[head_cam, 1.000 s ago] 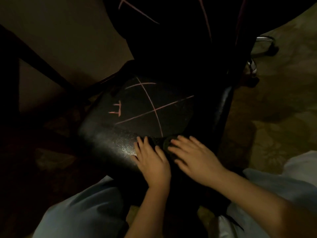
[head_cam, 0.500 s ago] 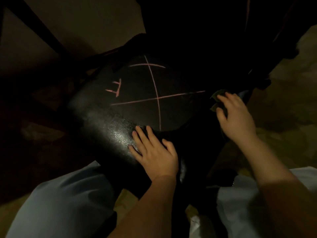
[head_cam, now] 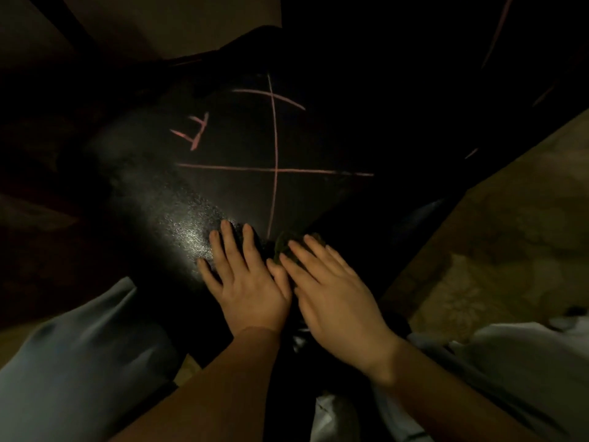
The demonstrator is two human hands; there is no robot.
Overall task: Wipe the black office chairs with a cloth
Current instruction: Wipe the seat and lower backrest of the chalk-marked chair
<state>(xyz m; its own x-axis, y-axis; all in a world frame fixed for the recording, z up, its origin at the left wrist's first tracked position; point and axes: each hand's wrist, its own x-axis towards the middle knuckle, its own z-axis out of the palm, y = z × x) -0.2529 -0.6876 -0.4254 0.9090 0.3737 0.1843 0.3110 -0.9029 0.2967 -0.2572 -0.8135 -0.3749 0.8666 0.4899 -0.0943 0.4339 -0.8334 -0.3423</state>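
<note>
The left hand (head_cam: 245,282) lies flat, fingers spread, holding nothing, on the near edge of the black leather chair seat (head_cam: 223,193), whose front faces the person. Just right, the right hand (head_cam: 331,291) presses straight fingers on a crumpled dark green cloth (head_cam: 282,245), seemingly lying left-right.

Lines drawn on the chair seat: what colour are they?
Pink lines on the black seat, seen in the head view.

Dim room: patterned carpet (head_cam: 497,250), office chair (head_cam: 223,193).

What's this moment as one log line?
left hand flat on shiny black chair seat | right hand pressing dark green cloth onto seat | pink lines unwiped
</note>
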